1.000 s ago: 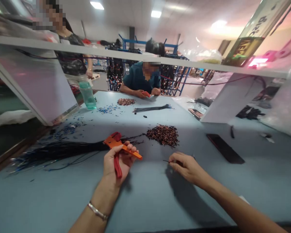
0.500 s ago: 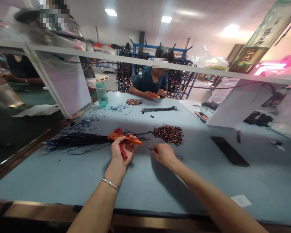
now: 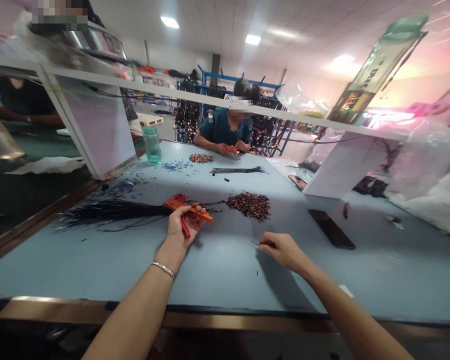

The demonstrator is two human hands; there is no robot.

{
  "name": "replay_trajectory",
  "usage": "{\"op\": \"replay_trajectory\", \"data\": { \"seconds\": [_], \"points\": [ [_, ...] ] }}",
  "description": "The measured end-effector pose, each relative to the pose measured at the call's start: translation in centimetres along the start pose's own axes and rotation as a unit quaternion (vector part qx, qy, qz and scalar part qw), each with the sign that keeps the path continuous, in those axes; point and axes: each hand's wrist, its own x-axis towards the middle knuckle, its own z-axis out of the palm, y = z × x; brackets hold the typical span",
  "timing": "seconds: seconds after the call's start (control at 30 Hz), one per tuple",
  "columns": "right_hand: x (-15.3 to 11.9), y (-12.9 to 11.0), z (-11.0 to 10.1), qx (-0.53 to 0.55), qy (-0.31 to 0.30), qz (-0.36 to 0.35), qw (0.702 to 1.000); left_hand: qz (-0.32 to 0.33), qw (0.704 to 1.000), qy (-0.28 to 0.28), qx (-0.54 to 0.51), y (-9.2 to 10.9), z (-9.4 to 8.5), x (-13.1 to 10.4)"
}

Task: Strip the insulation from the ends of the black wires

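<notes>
My left hand is closed around an orange and red wire stripper, its fingers over the orange handle. Behind the tool, a bundle of black wires with blue-tipped ends lies across the table, some loose ends showing beyond my fingers. My right hand is in a pinch above the table, apart from the stripper. A thin dark wire sticks out of the pinch towards the left; the rest of it is hidden. Just beyond both hands is a heap of small black and copper-coloured pieces.
A black phone lies to the right. Blue scraps are scattered at left, near a green bottle. A second wire bundle lies farther back. Across the table a person holds a red tool. A shelf rail crosses above.
My right hand has moved right, away from the stripper, with the thin wire still pinched. The left hand keeps its grip on the stripper. The whole view has shifted slightly.
</notes>
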Motion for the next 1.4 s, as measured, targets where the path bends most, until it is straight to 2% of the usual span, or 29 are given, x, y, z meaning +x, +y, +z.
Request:
{"op": "replay_trajectory", "data": {
  "seconds": [0.2,0.37,0.53,0.63,0.73,0.87,0.9,0.97,1.03,1.07,1.13,1.2,1.3,1.4],
  "points": [
    [-2.2,2.8,0.4,0.024,0.053,0.039,0.998,0.011,0.998,-0.008,0.055,0.1,-0.3,0.4],
    [-3.1,2.8,2.0,0.054,0.121,0.072,0.989,0.028,0.993,-0.035,0.111,0.2,-0.3,-0.1],
    [-3.1,2.5,2.6,0.109,0.146,0.066,0.981,0.055,0.983,-0.051,0.167,0.0,-0.1,-0.1],
    [-3.2,2.2,2.3,0.146,0.150,0.042,0.977,0.051,0.975,-0.040,0.212,0.1,0.8,0.7],
    [-3.7,1.7,1.4,0.181,0.125,-0.001,0.976,0.038,0.963,-0.037,0.264,0.6,2.8,1.5],
    [-5.4,0.9,0.0,0.206,0.019,-0.085,0.975,-0.011,0.937,-0.073,0.343,0.9,5.3,1.0],
    [-5.9,0.7,-0.1,0.186,-0.017,-0.116,0.976,-0.021,0.931,-0.082,0.355,0.7,5.5,0.6],
    [-6.5,0.2,0.3,0.126,-0.049,-0.131,0.982,-0.033,0.923,-0.098,0.371,-0.2,5.3,-0.3],
    [-6.3,0.1,1.0,0.079,-0.035,-0.105,0.991,-0.030,0.913,-0.120,0.389,-1.5,4.7,-1.1],
    [-6.0,0.3,1.2,0.054,-0.001,-0.082,0.995,-0.030,0.909,-0.123,0.396,-2.1,4.3,-1.4],
    [-4.9,0.9,1.3,0.022,0.055,-0.024,0.998,-0.043,0.912,-0.119,0.390,-3.0,3.8,-1.7],
    [-3.8,1.6,0.5,0.013,0.084,0.003,0.996,-0.074,0.922,-0.117,0.362,-3.5,3.5,-1.8],
    [-2.6,1.5,-1.1,0.079,0.077,-0.008,0.994,-0.142,0.927,-0.145,0.314,-3.6,3.4,-2.2],
    [-1.5,0.4,-1.7,0.157,0.052,0.003,0.986,-0.244,0.915,-0.185,0.264,-4.2,2.5,-3.0]
  ]
}}
